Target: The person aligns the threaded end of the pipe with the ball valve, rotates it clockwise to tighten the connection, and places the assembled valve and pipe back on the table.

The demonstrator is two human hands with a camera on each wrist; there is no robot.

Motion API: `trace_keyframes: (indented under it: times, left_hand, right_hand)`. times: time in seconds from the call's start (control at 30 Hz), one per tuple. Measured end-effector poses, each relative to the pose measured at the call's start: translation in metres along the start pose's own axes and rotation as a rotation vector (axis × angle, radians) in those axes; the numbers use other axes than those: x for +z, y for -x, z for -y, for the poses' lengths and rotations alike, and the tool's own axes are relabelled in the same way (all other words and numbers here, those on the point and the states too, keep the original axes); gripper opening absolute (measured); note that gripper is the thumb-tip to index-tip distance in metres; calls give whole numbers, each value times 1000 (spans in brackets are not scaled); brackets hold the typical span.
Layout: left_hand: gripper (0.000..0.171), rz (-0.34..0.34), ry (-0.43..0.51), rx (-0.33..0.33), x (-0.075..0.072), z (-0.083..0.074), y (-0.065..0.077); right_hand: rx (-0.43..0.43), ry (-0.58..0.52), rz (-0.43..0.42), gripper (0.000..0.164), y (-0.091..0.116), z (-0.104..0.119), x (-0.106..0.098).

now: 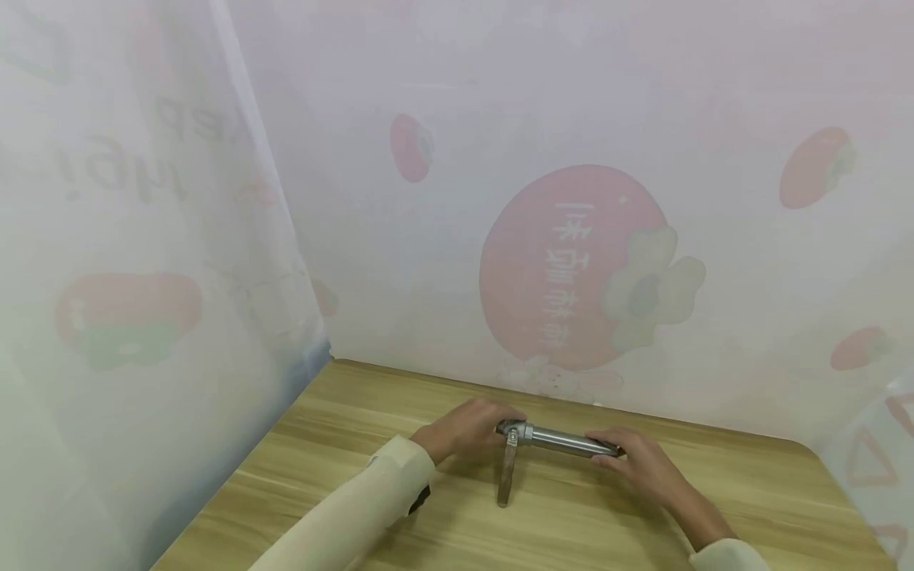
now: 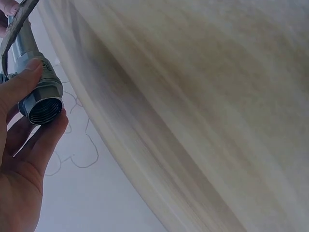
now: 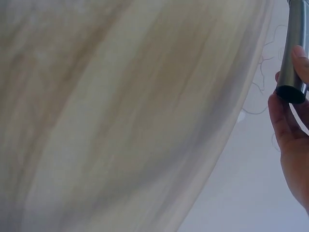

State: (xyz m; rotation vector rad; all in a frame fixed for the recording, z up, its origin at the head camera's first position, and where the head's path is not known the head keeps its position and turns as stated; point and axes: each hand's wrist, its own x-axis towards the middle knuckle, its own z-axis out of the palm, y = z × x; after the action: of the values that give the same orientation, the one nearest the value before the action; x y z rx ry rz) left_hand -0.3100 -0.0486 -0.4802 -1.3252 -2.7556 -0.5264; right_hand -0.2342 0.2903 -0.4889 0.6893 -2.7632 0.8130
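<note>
A metal ball valve joined to a smooth steel pipe is held over the table, lying roughly level across it. The valve's long worn lever points toward the near side. My left hand grips the valve end; in the left wrist view, thumb and fingers close around the valve body, whose threaded opening faces the camera. At the pipe's other end, my right hand holds it between thumb and fingers. The right wrist view shows the pipe's dark open end at the fingers.
The wood-grain table has rounded corners. Behind it hangs a pale curtain printed with red fruit, and another curtain runs along the left side. A dark object shows under the left cuff.
</note>
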Motion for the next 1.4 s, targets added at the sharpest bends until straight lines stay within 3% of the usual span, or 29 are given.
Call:
trace_keyframes:
  times: [0.67, 0.97, 1.4]
  left_hand:
    - [30, 53, 45, 4, 8, 5, -1]
    - [29, 47, 42, 36, 12, 8, -1]
    - [31, 47, 43, 29, 14, 7, -2]
  right_hand:
    - [24, -22, 43, 38, 0, -2, 10]
    - [47, -30, 67, 37, 3, -4, 13]
    - [30, -27, 100, 34, 4, -9, 15]
